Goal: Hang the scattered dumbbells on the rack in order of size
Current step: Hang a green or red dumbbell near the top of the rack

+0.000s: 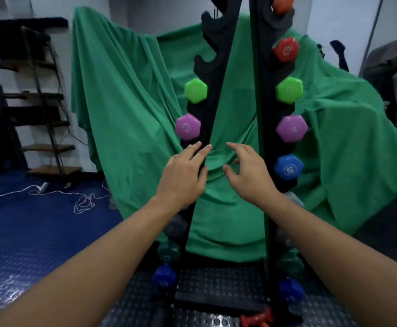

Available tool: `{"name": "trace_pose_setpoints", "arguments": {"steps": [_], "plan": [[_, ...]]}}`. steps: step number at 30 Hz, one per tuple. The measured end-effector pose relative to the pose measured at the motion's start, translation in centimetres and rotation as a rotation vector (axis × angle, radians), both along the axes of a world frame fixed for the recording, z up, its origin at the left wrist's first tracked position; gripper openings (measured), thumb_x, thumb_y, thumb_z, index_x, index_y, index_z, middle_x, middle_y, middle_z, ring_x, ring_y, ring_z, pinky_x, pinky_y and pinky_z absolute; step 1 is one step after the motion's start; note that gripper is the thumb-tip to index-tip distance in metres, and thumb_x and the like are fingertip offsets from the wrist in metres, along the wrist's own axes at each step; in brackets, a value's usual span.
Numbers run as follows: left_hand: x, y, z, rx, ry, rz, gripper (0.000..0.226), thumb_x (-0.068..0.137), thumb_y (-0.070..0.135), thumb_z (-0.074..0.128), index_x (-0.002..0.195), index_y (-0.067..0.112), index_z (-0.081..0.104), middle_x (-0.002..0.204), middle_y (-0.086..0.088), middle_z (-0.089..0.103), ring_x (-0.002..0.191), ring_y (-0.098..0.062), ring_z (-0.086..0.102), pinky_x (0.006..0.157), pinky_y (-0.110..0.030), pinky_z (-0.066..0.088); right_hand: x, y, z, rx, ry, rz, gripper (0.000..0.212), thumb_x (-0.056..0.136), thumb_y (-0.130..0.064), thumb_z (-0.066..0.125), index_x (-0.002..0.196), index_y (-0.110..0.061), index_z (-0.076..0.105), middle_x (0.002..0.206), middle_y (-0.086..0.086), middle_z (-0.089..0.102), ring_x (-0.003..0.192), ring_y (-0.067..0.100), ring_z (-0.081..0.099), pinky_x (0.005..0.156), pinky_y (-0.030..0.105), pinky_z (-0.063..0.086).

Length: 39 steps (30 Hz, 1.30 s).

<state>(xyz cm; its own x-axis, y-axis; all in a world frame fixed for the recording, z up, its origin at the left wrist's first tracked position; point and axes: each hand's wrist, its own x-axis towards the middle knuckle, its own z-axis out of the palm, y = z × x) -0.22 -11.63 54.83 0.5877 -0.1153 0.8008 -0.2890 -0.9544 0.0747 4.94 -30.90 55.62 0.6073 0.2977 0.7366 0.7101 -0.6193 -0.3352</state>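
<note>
A tall black A-frame rack (258, 95) stands in front of me with dumbbells hung on both sides. On its left side I see light green (195, 90) and purple (188, 126) ends, then grey, dark green and blue ones lower down. Its right side carries orange, red (286, 49), light green, purple, blue (288, 167) and darker ends below. The upper left hooks are bare. My left hand (184, 172) rests with straight fingers on the left upright below the purple end. My right hand (249, 172) hovers beside it, fingers relaxed, holding nothing. A red dumbbell (257, 320) lies on the floor.
A green cloth (122, 102) drapes over something behind the rack. A dark shelf unit (35, 97) stands at the left wall. White cord (82, 201) trails across the blue floor mat. A grey covered shape (390, 72) sits at the far right.
</note>
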Motion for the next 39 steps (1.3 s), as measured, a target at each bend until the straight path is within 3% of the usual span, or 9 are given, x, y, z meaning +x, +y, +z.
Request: {"name": "trace_pose_setpoints", "arguments": {"steps": [4,9,21,29,36,39], "plan": [[-0.4,-1.4,-6.7,0.076,0.039,-0.044,0.050,0.094,0.029,0.061,0.143,0.021,0.058,0.138,-0.003,0.061,0.120,-0.025,0.060,0.100,-0.041,0.045,-0.9,-2.6,-6.0,-0.002,0.082,-0.028,0.056,0.091,-0.022,0.071,0.144,-0.015,0.055,0.136,0.004,0.060,0.114,0.023,0.064,0.106,0.032,0.047],[-0.5,-3.2,-15.6,0.073,0.208,-0.139,0.045,0.096,0.026,0.059,0.139,0.015,0.060,0.123,-0.006,0.061,0.105,-0.028,0.062,0.088,-0.047,0.053,-2.4,-5.0,-14.2,-0.043,0.233,-0.048,0.049,0.093,-0.025,0.067,0.141,-0.018,0.058,0.131,0.002,0.062,0.111,0.020,0.064,0.101,0.037,0.051],[1.4,-5.6,-34.8,0.025,0.758,-0.091,0.045,0.103,0.033,0.051,0.146,0.022,0.053,0.126,-0.001,0.059,0.094,-0.027,0.069,0.074,-0.041,0.058,-1.3,-10.2,-35.0,-0.275,0.755,-0.137,0.038,0.096,-0.023,0.060,0.134,-0.024,0.061,0.125,0.000,0.063,0.107,0.025,0.066,0.096,0.046,0.055],[5.5,-9.9,-46.9,-0.151,1.078,-0.054,0.049,0.103,0.045,0.053,0.148,0.027,0.044,0.110,-0.002,0.071,0.096,-0.024,0.069,0.082,-0.043,0.059,2.0,-11.6,-47.2,-0.388,1.096,-0.272,0.048,0.096,-0.025,0.062,0.143,-0.019,0.053,0.144,0.010,0.051,0.122,0.035,0.061,0.102,0.045,0.052],[10.0,-13.6,-55.5,-0.311,1.261,0.015,0.063,0.100,0.044,0.061,0.155,0.028,0.036,0.116,-0.007,0.068,0.108,-0.031,0.066,0.086,-0.044,0.056,7.2,-12.0,-54.1,-0.331,1.186,-0.391,0.046,0.099,-0.027,0.057,0.142,-0.019,0.043,0.148,0.016,0.044,0.126,0.042,0.055,0.105,0.050,0.048],[11.9,-15.4,-58.5,-0.359,1.425,0.004,0.080,0.097,0.047,0.064,0.162,0.035,0.020,0.137,-0.013,0.062,0.125,-0.036,0.059,0.102,-0.045,0.051,8.9,-11.7,-56.1,-0.337,1.194,-0.418,0.049,0.104,-0.024,0.053,0.149,-0.012,0.035,0.143,0.022,0.045,0.123,0.045,0.057,0.099,0.044,0.049]]}}
